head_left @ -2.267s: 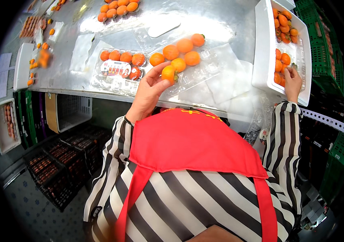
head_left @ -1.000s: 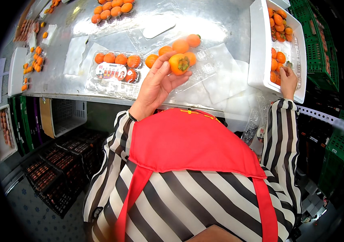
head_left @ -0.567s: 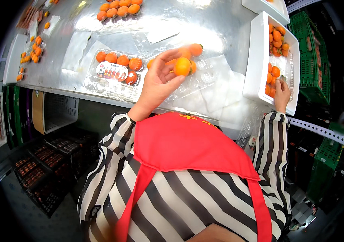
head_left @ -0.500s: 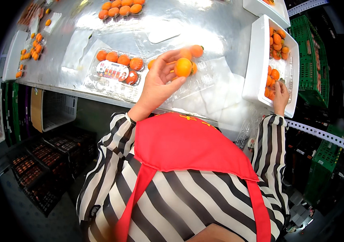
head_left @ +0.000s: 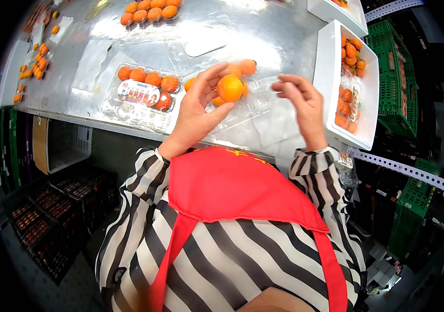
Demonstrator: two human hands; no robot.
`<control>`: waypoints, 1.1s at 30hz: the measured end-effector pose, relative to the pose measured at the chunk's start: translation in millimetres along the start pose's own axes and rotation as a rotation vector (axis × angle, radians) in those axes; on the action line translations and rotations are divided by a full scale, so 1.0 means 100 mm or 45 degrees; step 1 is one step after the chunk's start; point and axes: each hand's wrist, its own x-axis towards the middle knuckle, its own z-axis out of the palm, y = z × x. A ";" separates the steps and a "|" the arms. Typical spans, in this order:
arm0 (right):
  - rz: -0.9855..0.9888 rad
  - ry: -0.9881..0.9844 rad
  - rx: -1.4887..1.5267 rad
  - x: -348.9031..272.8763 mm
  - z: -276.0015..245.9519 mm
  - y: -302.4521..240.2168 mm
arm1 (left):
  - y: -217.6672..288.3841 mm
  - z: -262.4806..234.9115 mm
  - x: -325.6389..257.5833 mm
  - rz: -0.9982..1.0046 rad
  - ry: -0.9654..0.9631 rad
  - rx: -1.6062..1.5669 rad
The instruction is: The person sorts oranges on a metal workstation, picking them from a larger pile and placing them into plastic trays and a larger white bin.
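Far left: black crates (head_left: 55,213) below the metal table (head_left: 63,78). Clear lidded pack (head_left: 146,88) of orange-red fruit; white oval label (head_left: 137,92) with dark lettering, red blocks and a small picture. Left hand (head_left: 198,106): thumb and fingers curled round one orange fruit (head_left: 229,88), held above a clear open tray (head_left: 258,93) where other orange fruits (head_left: 248,66) lie partly hidden. Red apron (head_left: 237,192): yellow characters (head_left: 238,152) at its top edge, only partly in view. Right hand (head_left: 305,101): fingers loosely bent and parted, nothing visible between them, near the tray. White box (head_left: 357,136): loose fruits (head_left: 352,51), plus what seems a wrapped pack (head_left: 344,106) with a pale printed strip (head_left: 356,101), too small to read. Far right: green crates (head_left: 394,78)
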 end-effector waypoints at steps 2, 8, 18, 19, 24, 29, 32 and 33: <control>0.076 -0.127 0.124 0.01 0.27 0.00 | -0.04 -0.03 -0.01 0.044 -0.015 0.076; 0.311 -0.254 0.437 -0.03 0.68 -0.02 | -0.01 -0.03 -0.01 0.069 -0.041 0.189; 0.289 -0.293 0.893 -0.13 0.63 0.09 | -0.10 0.03 0.01 -0.018 0.037 0.115; 0.258 -0.281 0.860 -0.13 0.63 0.11 | -0.11 0.03 0.01 -0.007 0.041 0.161; 0.109 -0.211 0.704 -0.14 0.66 0.22 | -0.18 0.01 0.02 -0.052 0.076 0.129; 0.033 -0.147 0.521 -0.15 0.73 0.23 | -0.13 -0.02 0.00 -0.329 -0.024 -0.273; -0.026 -0.142 0.442 -0.15 0.78 0.25 | -0.11 -0.05 -0.04 -0.328 -0.026 -0.358; -0.048 -0.142 0.424 -0.14 0.81 0.24 | -0.10 -0.08 -0.05 -0.319 -0.026 -0.389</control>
